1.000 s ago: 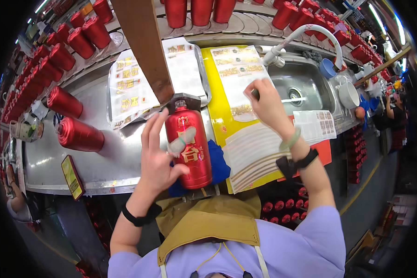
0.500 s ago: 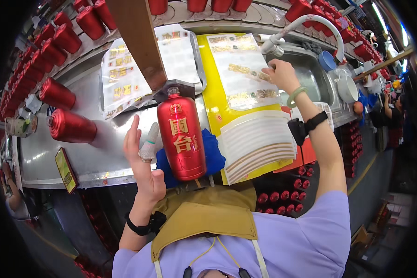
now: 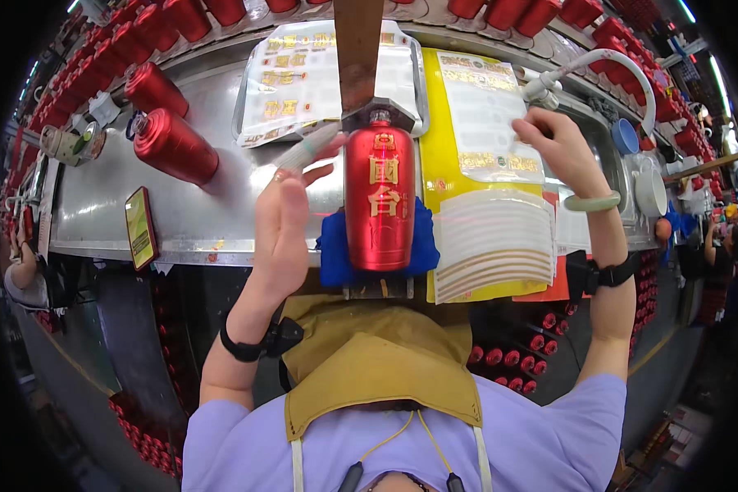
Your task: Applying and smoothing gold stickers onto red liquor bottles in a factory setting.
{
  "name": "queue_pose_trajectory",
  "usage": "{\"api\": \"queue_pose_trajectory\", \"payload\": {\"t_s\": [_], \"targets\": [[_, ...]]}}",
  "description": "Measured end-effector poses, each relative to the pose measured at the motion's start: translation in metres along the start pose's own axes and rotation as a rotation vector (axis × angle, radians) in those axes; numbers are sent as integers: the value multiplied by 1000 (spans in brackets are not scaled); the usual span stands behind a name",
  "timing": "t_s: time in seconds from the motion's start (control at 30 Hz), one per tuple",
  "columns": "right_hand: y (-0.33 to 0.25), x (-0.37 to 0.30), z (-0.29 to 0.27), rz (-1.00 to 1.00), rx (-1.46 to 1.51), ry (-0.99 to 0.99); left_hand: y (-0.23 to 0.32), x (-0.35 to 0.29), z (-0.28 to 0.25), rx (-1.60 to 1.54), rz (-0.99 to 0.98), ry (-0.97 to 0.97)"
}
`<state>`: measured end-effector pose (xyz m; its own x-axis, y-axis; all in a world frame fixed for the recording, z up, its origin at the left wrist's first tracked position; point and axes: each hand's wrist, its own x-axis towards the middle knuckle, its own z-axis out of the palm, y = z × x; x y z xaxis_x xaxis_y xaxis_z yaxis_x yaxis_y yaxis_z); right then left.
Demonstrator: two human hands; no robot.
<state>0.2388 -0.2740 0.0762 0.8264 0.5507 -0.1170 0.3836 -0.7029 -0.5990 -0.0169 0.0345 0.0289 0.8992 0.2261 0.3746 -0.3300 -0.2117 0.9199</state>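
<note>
A red bottle (image 3: 380, 221) with gold characters lies on a blue cloth (image 3: 422, 234), its neck against a dark notched holder (image 3: 394, 115) below a wooden post. My left hand (image 3: 285, 225) is raised just left of the bottle, open, one finger wrapped in white. Over the right edge of a translucent decal sheet (image 3: 480, 123) hovers my right hand (image 3: 562, 148), thumb and fingers pinched together; what is between them cannot be made out. Gold decals show along the sheet's top and bottom. The sheet rests on a yellow board (image 3: 439, 180), above a stack of curved white strips (image 3: 496, 246).
Another decal sheet (image 3: 291, 82) lies on a metal tray at the back. Two red bottles (image 3: 176, 148) and a phone (image 3: 141, 228) are on the left. A white faucet (image 3: 590, 61) curves over the sink at right. Red bottles line the conveyor behind.
My right hand has lifted from the sheet, and the gold strip in its middle row is gone from there. My left hand has tilted its fingers toward the bottle. The view has shifted.
</note>
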Motion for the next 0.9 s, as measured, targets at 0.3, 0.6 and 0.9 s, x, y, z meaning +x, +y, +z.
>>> {"api": "queue_pose_trajectory", "payload": {"t_s": [0.3,0.6,0.9], "targets": [[-153,-68,33,-310,452,-275,35,11,19,-666,-364,-238],[-93,-106,115,-122,407,-200,4,-47,-7,-152,-485,-129],[-71,-104,147,-130,440,14,-24,-48,8,-349,-484,-28]]}}
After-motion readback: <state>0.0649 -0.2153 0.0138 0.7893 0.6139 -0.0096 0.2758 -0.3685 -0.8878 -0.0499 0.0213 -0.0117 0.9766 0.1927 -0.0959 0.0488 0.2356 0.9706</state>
